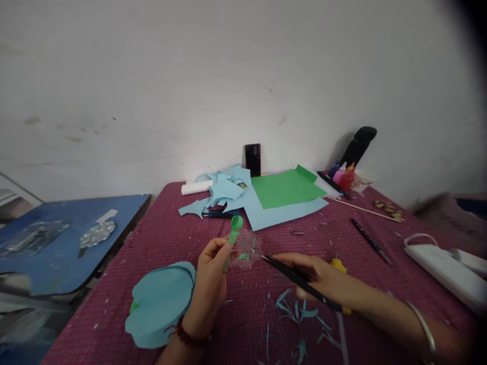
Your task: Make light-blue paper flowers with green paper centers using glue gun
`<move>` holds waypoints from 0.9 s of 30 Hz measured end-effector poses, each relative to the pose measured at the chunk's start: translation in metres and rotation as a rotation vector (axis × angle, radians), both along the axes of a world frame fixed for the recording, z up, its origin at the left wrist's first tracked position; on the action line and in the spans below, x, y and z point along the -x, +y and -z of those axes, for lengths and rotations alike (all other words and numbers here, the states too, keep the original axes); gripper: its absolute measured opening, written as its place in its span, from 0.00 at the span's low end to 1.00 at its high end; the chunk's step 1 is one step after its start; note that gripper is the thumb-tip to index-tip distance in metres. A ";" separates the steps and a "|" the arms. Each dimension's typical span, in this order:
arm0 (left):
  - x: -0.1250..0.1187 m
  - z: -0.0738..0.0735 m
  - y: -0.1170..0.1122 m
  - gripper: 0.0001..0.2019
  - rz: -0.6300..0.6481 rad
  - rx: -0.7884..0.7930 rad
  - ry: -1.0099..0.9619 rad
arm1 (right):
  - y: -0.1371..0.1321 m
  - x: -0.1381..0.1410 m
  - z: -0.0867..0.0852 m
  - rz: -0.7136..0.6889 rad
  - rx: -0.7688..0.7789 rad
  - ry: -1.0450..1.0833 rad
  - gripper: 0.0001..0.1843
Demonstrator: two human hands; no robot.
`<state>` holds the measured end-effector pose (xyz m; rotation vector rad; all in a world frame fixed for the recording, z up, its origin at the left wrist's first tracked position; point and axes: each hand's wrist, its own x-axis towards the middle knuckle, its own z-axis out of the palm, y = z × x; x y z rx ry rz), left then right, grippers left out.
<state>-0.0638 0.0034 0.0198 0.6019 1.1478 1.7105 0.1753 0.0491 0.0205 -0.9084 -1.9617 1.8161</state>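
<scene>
My left hand (213,268) pinches a narrow green paper strip (235,230) between thumb and fingers; its upper end is rolled into a curl. In my right hand (323,276) is a slim black pair of tweezers (292,276), its fine tip pointing left toward the strip. Between the hands lies a clear, web-like patch (247,243) with small green bits, too blurred to name. A yellow glue gun (338,264) lies partly hidden behind my right hand. Beside my left wrist rests a light-blue paper cutout (162,304).
Green paper (287,187) and blue sheets (274,213) lie at the back, near a leaning phone (253,159). Blue paper shreds (297,309) are scattered in front. On the right are a patterned pen (370,241), a wooden stick (361,208), paint bottles (346,177) and a white power strip (445,271).
</scene>
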 end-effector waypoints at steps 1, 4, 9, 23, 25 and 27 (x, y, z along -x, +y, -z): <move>0.001 0.000 0.001 0.12 0.008 0.009 -0.004 | 0.003 0.003 0.003 0.005 0.005 0.010 0.37; 0.004 0.001 0.002 0.12 0.037 0.032 -0.006 | 0.010 0.011 0.006 -0.013 0.024 0.030 0.36; 0.005 0.002 0.002 0.11 0.049 0.038 -0.001 | 0.014 0.018 0.002 -0.058 0.022 0.050 0.34; 0.006 0.004 0.004 0.11 0.050 0.044 0.005 | 0.014 0.018 0.010 -0.065 0.069 -0.021 0.30; 0.007 0.006 0.003 0.11 0.051 0.050 0.006 | 0.014 0.019 0.005 -0.076 0.045 -0.021 0.30; 0.008 0.009 0.003 0.10 0.032 0.053 0.019 | 0.012 0.019 -0.003 -0.079 -0.025 0.011 0.30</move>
